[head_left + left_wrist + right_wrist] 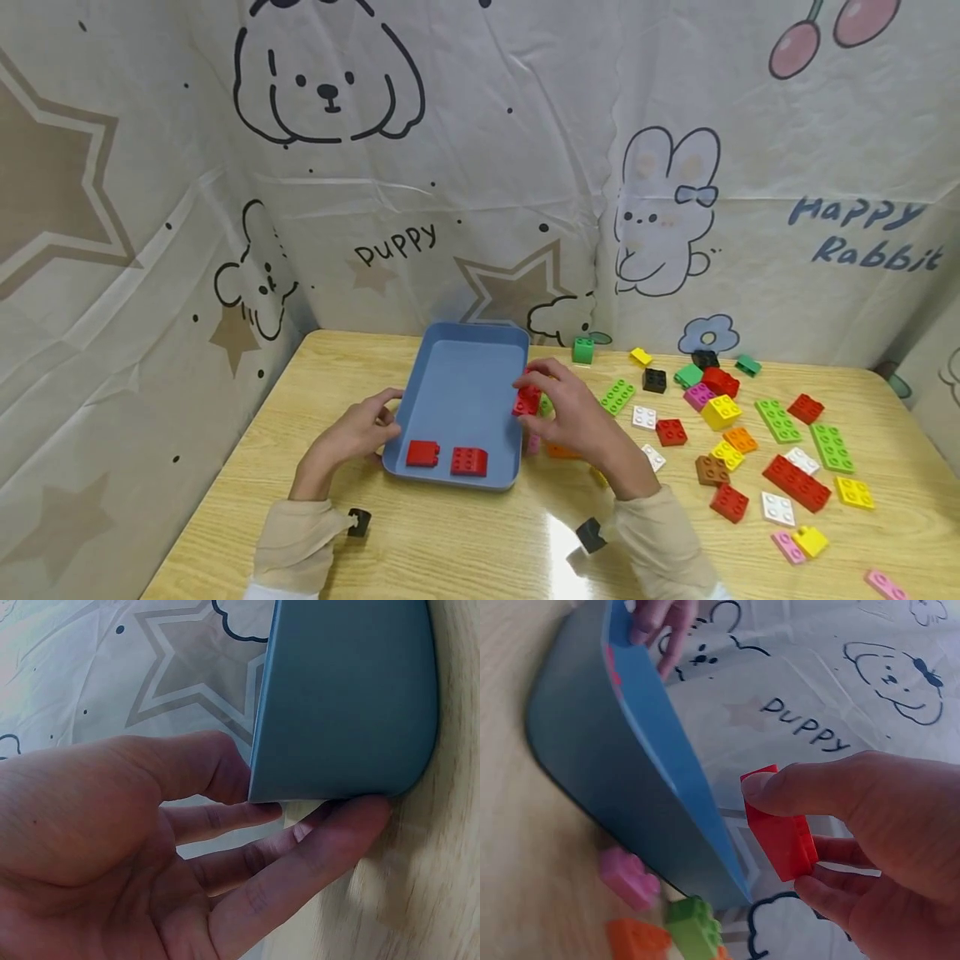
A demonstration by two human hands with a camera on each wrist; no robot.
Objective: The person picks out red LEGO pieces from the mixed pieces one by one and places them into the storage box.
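Observation:
My right hand (570,408) pinches a red toy brick (527,402) between thumb and fingers, above the right rim of a blue tray (468,392). In the right wrist view the red brick (780,840) is held up apart from the tray wall (622,750). At the tray's left side is my left hand (358,432), gripping the edge; in the left wrist view the thumb meets the rim and a fingertip touches lower on the wall (345,705). Inside the tray, near its front, lie a red brick (423,453) and a second, curved-end red brick (468,461).
Many loose bricks spread over the right of the wooden table (450,542), among them a long red brick (797,483), a yellow one (722,412) and a green one (582,350). A pink brick (630,877) lies beside the tray. A printed cloth (480,208) hangs behind.

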